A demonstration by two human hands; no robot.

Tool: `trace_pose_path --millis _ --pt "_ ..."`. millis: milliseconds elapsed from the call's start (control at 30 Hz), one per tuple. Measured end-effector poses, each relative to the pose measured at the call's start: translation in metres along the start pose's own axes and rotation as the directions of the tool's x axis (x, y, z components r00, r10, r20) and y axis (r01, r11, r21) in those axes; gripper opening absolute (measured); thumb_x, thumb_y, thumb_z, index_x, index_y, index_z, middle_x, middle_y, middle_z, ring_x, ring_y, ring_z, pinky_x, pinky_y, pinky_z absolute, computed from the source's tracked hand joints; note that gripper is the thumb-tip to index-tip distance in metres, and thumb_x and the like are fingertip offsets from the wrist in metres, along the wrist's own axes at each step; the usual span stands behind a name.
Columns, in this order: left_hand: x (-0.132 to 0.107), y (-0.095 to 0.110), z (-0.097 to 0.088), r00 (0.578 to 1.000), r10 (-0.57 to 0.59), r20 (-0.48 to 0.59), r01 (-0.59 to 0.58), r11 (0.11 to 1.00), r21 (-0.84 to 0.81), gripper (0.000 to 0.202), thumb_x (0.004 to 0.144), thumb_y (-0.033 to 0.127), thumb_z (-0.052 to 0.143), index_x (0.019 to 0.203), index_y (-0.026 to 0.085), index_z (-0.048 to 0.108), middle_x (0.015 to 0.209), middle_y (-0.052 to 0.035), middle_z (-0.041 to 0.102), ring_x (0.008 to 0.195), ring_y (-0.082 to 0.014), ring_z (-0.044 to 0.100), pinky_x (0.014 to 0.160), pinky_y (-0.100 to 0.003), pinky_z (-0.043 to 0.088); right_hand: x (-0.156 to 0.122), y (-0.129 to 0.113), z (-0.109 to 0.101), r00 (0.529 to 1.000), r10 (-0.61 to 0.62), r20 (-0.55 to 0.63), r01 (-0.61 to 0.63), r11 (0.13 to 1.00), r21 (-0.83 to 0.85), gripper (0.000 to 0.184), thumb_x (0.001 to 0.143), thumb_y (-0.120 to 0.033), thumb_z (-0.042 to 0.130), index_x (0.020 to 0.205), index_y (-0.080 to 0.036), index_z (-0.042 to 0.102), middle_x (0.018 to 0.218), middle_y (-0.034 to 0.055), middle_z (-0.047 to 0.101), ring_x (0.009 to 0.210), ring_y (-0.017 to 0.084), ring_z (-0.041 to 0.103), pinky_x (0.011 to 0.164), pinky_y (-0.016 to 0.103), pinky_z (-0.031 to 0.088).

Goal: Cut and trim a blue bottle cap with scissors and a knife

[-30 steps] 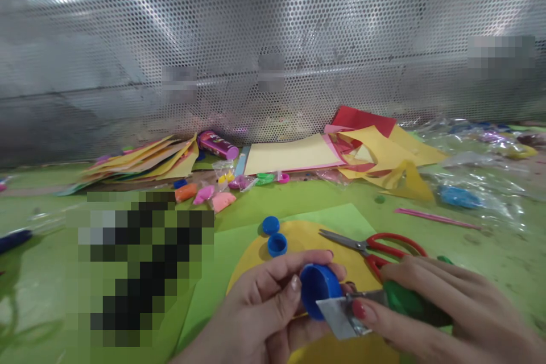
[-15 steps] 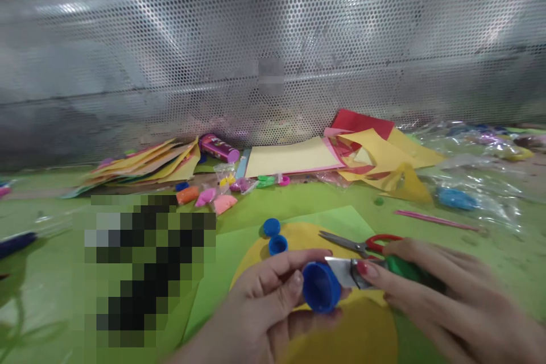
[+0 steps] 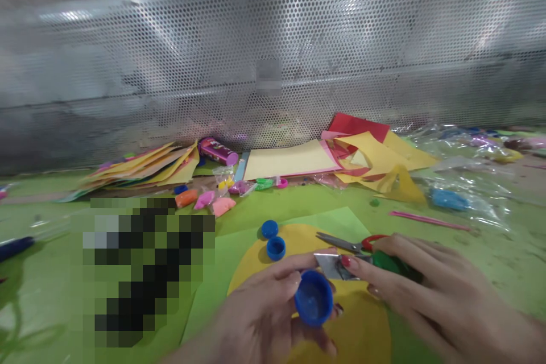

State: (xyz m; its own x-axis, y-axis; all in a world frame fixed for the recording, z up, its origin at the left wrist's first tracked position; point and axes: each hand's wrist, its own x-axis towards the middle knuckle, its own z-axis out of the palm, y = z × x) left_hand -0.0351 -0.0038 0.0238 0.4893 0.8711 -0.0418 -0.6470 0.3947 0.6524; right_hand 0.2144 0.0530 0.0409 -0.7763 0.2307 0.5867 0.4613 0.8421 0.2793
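Note:
My left hand [image 3: 267, 313] pinches a blue bottle cap [image 3: 313, 298] between thumb and fingers, its hollow side turned toward me. My right hand [image 3: 420, 290] grips a green-handled cutter [image 3: 388, 263] whose silver blade [image 3: 330, 265] lies just above the cap's rim. Both hands hover over a yellow paper circle [image 3: 367, 330] on a light green sheet [image 3: 230, 261]. Red-handled scissors [image 3: 347, 243] lie on the circle, partly hidden behind my right hand.
Two more blue caps [image 3: 273, 239] sit at the circle's far edge. Stacks of coloured paper [image 3: 145, 166], a purple tube [image 3: 217, 150], clay pieces [image 3: 205, 199] and plastic bags [image 3: 464, 187] line the perforated metal wall [image 3: 273, 57]. A pink stick [image 3: 430, 220] lies to the right.
The blade rose from below the cap to its upper edge. My left hand turned the cap so its opening faces me and lowered it slightly.

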Motion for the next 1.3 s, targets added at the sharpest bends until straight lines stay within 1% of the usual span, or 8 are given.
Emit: trace_pose_path --millis 167,400,567,733,833,1033,1200,1300 --pt "0.0 0.006 0.001 0.997 0.039 -0.062 -0.04 0.999 -0.015 0.029 0.083 0.03 0.077 0.11 0.018 0.077 0.091 -0.0067 0.072 0.088 -0.0186 0.067 0.07 -0.027 0.055 0.003 0.002 -0.005 1.0 -0.014 -0.018 0.014 1.0 0.004 0.042 0.1 -0.012 0.036 0.136 -0.022 0.055 0.095 0.0094 0.065 0.08 0.022 0.068 0.049 0.028 0.046" --pt "0.002 0.013 0.01 0.98 0.095 -0.177 -0.071 0.989 0.133 0.027 0.077 0.035 0.084 0.098 0.019 0.08 0.09 -0.0052 0.073 0.081 -0.0129 0.06 0.063 -0.019 0.046 0.009 -0.003 -0.007 0.997 0.049 -0.062 -0.048 0.999 0.01 0.036 0.102 -0.014 0.033 0.133 -0.016 0.05 0.093 0.0078 0.067 0.074 0.017 0.069 0.053 0.025 0.053" --pt "0.002 0.011 0.017 0.983 -0.022 -0.182 0.054 0.984 0.171 0.032 0.074 0.046 0.084 0.09 0.019 0.081 0.085 -0.0054 0.077 0.074 -0.0104 0.064 0.06 -0.017 0.042 0.012 -0.012 -0.007 0.992 0.097 -0.074 -0.096 0.995 0.015 0.032 0.106 -0.02 0.031 0.131 -0.016 0.05 0.096 0.0094 0.07 0.078 0.018 0.069 0.056 0.024 0.053" --pt "0.006 0.004 0.006 0.986 -0.105 -0.13 0.123 0.983 0.139 0.043 0.077 0.054 0.079 0.098 0.018 0.077 0.077 -0.005 0.078 0.054 -0.0072 0.061 0.046 -0.015 0.037 0.011 -0.015 -0.006 0.986 0.158 -0.043 -0.155 0.986 0.063 0.038 0.106 -0.024 0.027 0.141 -0.016 0.042 0.1 0.0094 0.071 0.08 0.019 0.071 0.057 0.023 0.056" --pt "0.007 0.0 0.001 0.984 -0.105 -0.144 0.127 0.98 0.151 0.039 0.078 0.054 0.078 0.094 0.018 0.074 0.083 -0.0061 0.079 0.052 -0.0075 0.063 0.043 -0.015 0.035 0.009 -0.017 -0.004 0.989 0.147 -0.027 -0.145 0.987 0.065 0.035 0.107 -0.025 0.025 0.135 -0.015 0.044 0.101 0.0097 0.073 0.081 0.018 0.072 0.06 0.021 0.057" --pt "0.008 -0.008 0.005 0.979 -0.121 -0.166 0.158 0.961 0.227 0.046 0.069 0.056 0.083 0.089 0.016 0.076 0.066 0.0001 0.07 0.059 -0.0108 0.068 0.045 -0.014 0.041 0.019 -0.027 -0.007 0.954 0.301 -0.007 -0.265 0.849 0.457 0.021 0.094 -0.02 0.053 0.113 -0.027 0.059 0.091 -0.006 0.075 0.072 0.011 0.072 0.061 0.013 0.055" --pt "0.014 -0.018 0.004 0.944 -0.098 -0.316 0.206 0.922 0.329 0.051 0.078 0.06 0.074 0.107 0.018 0.07 0.058 0.0028 0.066 0.048 -0.0095 0.062 0.041 -0.016 0.036 0.025 -0.034 -0.013 0.959 0.284 -0.004 -0.247 0.841 0.481 0.038 0.079 -0.006 0.047 0.106 -0.026 0.064 0.088 -0.0076 0.076 0.072 0.009 0.072 0.065 0.01 0.054" --pt "0.018 -0.022 0.002 0.938 -0.081 -0.337 0.212 0.904 0.373 0.046 0.08 0.061 0.07 0.091 0.017 0.068 0.054 0.0022 0.064 0.041 -0.0087 0.055 0.04 -0.017 0.033 0.022 -0.035 -0.012 0.947 0.307 0.09 -0.308 0.801 0.513 0.042 0.078 -0.003 0.049 0.109 -0.029 0.063 0.093 -0.0083 0.075 0.077 0.01 0.072 0.068 0.012 0.055"
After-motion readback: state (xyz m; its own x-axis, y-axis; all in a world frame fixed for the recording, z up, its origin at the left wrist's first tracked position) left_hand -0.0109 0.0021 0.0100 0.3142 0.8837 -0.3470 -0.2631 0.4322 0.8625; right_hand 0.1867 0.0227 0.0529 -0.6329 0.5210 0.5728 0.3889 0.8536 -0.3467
